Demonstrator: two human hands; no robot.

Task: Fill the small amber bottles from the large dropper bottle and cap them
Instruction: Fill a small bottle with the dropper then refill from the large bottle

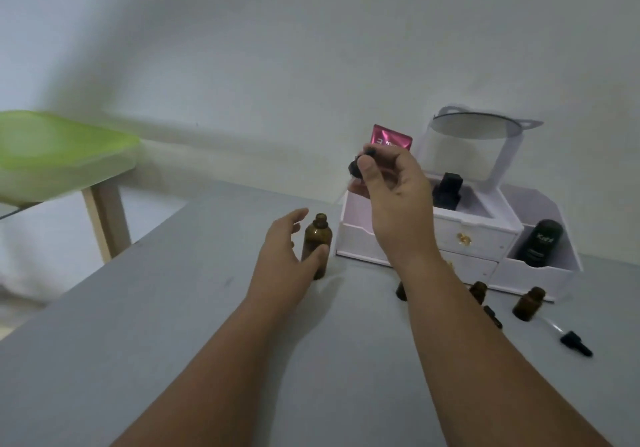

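The large amber bottle [317, 242] stands uncapped on the grey table [138, 325]. My left hand [285, 252] is around its left side, thumb on its front, fingers spread behind. My right hand [388, 183] is raised above and to the right of it, pinching a black dropper cap [360, 164] by its bulb. Three small amber bottles stand uncapped to the right: one [401, 290] partly hidden by my right forearm, one [478, 290] beside it, one [528, 303] further right. A small black cap [493, 316] and a dropper [575, 342] lie near them.
A white drawer organiser [467, 235] with a mirror [478, 127] stands behind the bottles, holding a pink sachet [391, 138], a black box [448, 192] and a black tube [543, 242]. A green-topped stool [52, 155] is at the far left beyond the table's edge.
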